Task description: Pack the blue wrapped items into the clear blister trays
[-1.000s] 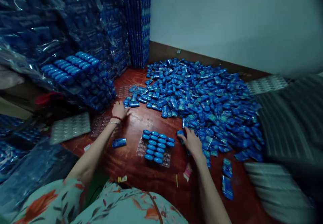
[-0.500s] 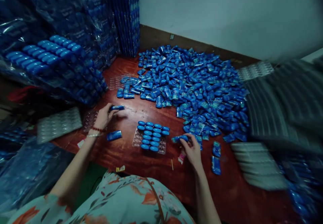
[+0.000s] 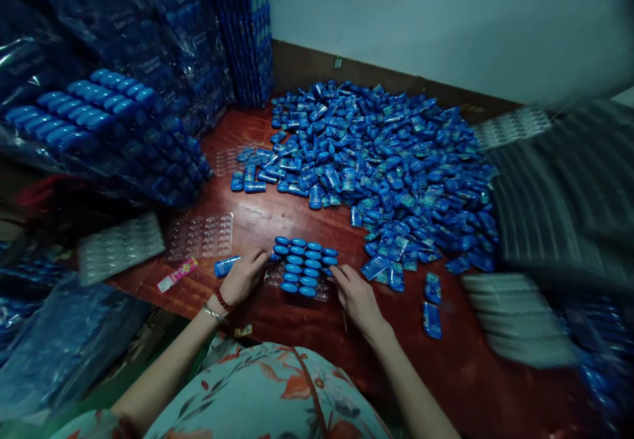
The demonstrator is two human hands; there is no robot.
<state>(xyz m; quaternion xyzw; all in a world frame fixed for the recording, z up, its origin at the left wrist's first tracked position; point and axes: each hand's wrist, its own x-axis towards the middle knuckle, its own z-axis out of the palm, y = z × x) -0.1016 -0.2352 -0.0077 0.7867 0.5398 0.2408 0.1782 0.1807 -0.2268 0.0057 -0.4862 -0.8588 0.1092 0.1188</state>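
Hundreds of small blue packets form a loose heap (image 3: 391, 162) across the upper middle and right of the frame, spread over a red-brown wooden tabletop (image 3: 277, 218). In the upper left, filled trays wrapped in clear plastic (image 3: 104, 122) are stacked high, rows of blue packets showing through. At the right edge lie blurred stacks of grey ribbed trays (image 3: 515, 313). An empty clear blister tray (image 3: 201, 236) lies left of centre, with a paler tray (image 3: 119, 246) just beside it further left.

At the lower middle sits a clear blister tray (image 3: 321, 290) partly filled with upright blue packets (image 3: 303, 266) in neat rows. The left hand (image 3: 244, 275) rests at the tray's left edge, fingers curled against the nearest packets; whether it grips one cannot be told. A single blue packet (image 3: 226, 266) lies on the tabletop just left of that hand. The right hand (image 3: 354, 292) touches the tray's right edge, fingers spread loosely and pointing toward the rows. A pink wrapper (image 3: 177, 274) lies at the lower left.
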